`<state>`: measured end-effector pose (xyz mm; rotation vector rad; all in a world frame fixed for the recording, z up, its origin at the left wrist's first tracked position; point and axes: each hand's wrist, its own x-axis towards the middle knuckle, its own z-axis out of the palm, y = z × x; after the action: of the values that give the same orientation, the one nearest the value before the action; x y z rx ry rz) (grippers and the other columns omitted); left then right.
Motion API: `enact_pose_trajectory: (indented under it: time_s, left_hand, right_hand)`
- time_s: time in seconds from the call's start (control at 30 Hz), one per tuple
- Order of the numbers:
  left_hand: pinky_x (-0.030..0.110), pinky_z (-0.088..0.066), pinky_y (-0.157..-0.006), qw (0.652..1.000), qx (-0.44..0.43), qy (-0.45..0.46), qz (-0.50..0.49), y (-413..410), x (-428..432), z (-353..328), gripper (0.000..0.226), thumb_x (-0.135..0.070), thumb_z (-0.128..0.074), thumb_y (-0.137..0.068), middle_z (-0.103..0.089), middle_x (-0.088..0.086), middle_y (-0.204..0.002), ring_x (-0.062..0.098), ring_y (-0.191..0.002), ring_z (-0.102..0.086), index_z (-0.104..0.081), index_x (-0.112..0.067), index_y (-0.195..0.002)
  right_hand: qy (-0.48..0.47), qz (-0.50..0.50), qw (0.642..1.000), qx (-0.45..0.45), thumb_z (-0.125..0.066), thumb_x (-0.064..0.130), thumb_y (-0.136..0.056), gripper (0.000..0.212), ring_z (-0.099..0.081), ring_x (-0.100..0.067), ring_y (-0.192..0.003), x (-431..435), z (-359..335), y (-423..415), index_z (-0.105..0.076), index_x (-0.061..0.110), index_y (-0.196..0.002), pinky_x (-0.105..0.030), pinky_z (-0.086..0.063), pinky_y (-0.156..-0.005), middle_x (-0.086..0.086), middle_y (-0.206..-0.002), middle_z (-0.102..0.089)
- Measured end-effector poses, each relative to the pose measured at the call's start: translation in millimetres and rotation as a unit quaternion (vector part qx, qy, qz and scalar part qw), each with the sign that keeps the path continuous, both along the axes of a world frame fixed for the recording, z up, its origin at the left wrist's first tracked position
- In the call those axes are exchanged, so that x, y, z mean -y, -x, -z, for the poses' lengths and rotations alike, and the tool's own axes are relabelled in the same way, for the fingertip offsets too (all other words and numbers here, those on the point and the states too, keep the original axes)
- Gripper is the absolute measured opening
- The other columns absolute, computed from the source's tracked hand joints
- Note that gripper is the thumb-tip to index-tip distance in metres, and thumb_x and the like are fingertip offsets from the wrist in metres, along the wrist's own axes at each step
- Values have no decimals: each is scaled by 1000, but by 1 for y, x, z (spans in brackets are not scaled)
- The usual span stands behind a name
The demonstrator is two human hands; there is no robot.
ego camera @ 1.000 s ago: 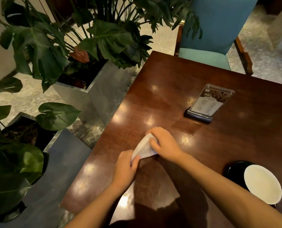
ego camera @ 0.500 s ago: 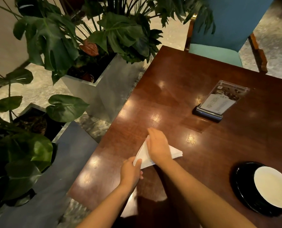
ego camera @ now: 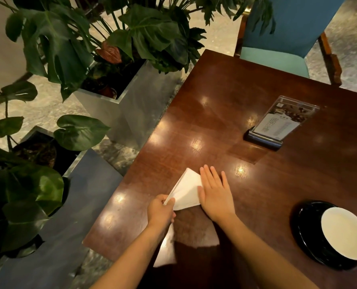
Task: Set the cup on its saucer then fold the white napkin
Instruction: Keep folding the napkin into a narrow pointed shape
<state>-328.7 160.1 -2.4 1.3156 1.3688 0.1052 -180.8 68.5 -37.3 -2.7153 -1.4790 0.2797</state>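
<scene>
Beyond napkin (ego camera: 187, 189), menu stand (ego camera: 277, 126); cup (ego camera: 344, 232) on saucer (ego camera: 303, 226) at right; your left hand (ego camera: 160, 211) pinches napkin, right hand (ego camera: 215, 197) flat on it

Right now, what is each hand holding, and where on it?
Left hand pinches the white napkin at its near corner; right hand presses flat on its right edge.
</scene>
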Motion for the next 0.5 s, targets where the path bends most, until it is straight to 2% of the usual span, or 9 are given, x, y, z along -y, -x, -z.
enact_pose_trajectory:
  time_s: [0.07,0.13,0.2,0.23,0.3,0.33,0.4,0.5]
  left_hand:
    - [25,-46,-49,999,-16,-1,31,1,-3,-1,13,-16,-51,-91,-61,10,-60,17,-46,-52,-60,-7,-89]
    - [34,-52,-66,989,-69,-75,108,3,-5,-2,14,-18,-50,-90,-66,11,-82,24,-71,-61,-60,-9,-93]
    - [39,-48,-84,933,-151,-269,183,1,-4,-1,22,-21,-48,-89,-61,8,-105,27,-99,-56,-59,-11,-106]
    - [40,-46,-88,897,-149,-363,201,-5,-2,-4,30,-22,-45,-89,-59,7,-113,28,-107,-54,-56,-12,-115]
    - [43,-44,-97,847,-96,-457,255,-30,7,-6,41,-25,-39,-90,-58,7,-127,27,-120,-52,-53,-12,-127]
    - [44,-40,-102,826,-82,-469,301,-45,13,-3,45,-28,-35,-91,-55,6,-133,25,-126,-48,-51,-13,-130]
    - [47,-28,-109,800,-112,-448,382,-63,19,8,50,-35,-29,-92,-48,6,-140,22,-133,-40,-47,-14,-134]
    - [47,-20,-108,789,-153,-421,420,-55,16,27,56,-42,-25,-94,-38,4,-148,18,-139,-28,-37,-14,-140]
  right_hand:
    - [2,10,1000,1,-20,38,-97,55,-23,-23,-142,11,1,-8,-25,12,-145,-41,-3,-114,-4,-153,-31]
    - [-1,12,1000,-3,-17,38,-97,56,-20,-23,-143,14,2,-9,-23,12,-146,-40,-1,-115,-4,-154,-28]
    - [-6,16,1000,0,-15,38,-97,56,-19,-23,-144,12,4,-7,-22,11,-146,-39,0,-114,-4,-154,-26]
    - [-6,18,1000,2,-14,38,-97,57,-19,-23,-144,11,5,-7,-22,11,-146,-39,1,-114,-5,-154,-26]
    - [-6,18,1000,9,-16,37,-97,56,-20,-24,-143,11,6,-7,-22,11,-145,-40,-1,-114,-5,-154,-27]
    - [-6,18,1000,11,-17,37,-97,55,-20,-23,-143,11,6,-8,-22,11,-145,-41,-2,-114,-5,-153,-27]
    - [-1,15,1000,14,-19,35,-96,54,-19,-23,-143,13,6,-9,-20,12,-145,-41,-3,-113,-5,-154,-25]
    - [2,15,1000,11,-20,35,-97,52,-20,-22,-143,13,6,-9,-18,14,-144,-41,-6,-112,-4,-153,-27]
